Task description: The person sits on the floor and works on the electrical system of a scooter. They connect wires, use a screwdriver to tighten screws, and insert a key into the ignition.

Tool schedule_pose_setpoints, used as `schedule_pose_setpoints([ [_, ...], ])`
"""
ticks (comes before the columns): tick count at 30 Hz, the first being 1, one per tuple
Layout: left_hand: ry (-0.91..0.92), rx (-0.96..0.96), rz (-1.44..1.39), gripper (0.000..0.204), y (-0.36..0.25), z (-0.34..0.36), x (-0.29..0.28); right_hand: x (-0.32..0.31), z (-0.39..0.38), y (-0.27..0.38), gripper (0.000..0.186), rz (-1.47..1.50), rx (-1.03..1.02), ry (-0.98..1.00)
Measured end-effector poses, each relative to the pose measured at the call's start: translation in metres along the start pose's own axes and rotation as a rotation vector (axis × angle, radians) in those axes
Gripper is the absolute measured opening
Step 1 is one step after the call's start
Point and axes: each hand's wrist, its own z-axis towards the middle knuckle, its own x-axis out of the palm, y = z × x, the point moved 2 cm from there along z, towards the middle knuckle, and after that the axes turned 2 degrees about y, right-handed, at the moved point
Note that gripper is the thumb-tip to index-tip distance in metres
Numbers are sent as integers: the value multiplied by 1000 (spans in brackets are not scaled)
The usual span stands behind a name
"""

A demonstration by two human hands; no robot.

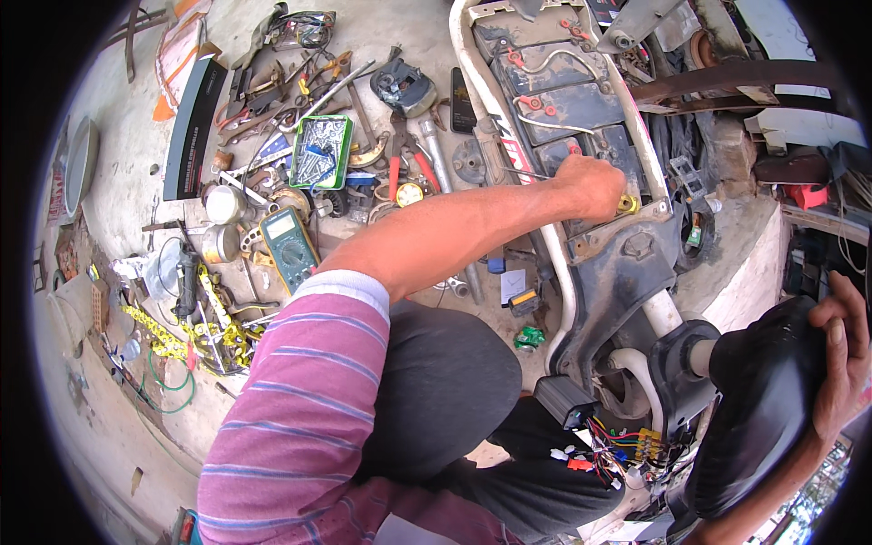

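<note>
My left hand [592, 188] is closed over the battery compartment of a scooter frame. A thin metal shaft sticks out on its left and a yellow end [628, 204] on its right, which looks like a screwdriver. Beneath the fist lie dusty black batteries [568, 113] with red terminal caps and pale wires. At the far right my right hand [843, 350] rests with extended fingers against a shiny black padded seat [758, 400]. Between the hands runs the white tubular frame [556, 263]. Near my knees sits a finned controller box [565, 400] beside a bundle of coloured wires [618, 440].
Tools are strewn over the floor at left, around a green tray of screws [321, 153] and a multimeter [289, 247]. Red-handled pliers [409, 173], a phone [462, 100] and a yellow chain [163, 334] lie there too. A curved metal bar [736, 80] crosses the upper right.
</note>
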Motion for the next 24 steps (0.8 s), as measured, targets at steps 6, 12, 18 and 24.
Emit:
schedule_pose_setpoints([
  [6, -129, 87, -2, 22, 3, -21, 10, 6, -3, 7, 50, 21, 56, -46],
  [12, -236, 103, -186, 23, 9, -52, -3, 6, 1, 10, 46, -50, 39, -8],
  [18, -334, 45, -310, 39, 31, -103, -22, 6, -3, 2, 43, -91, 79, -3],
  [24, -407, -57, 36, 57, 52, -156, -49, 5, 2, 1, 39, -103, -10, 43],
])
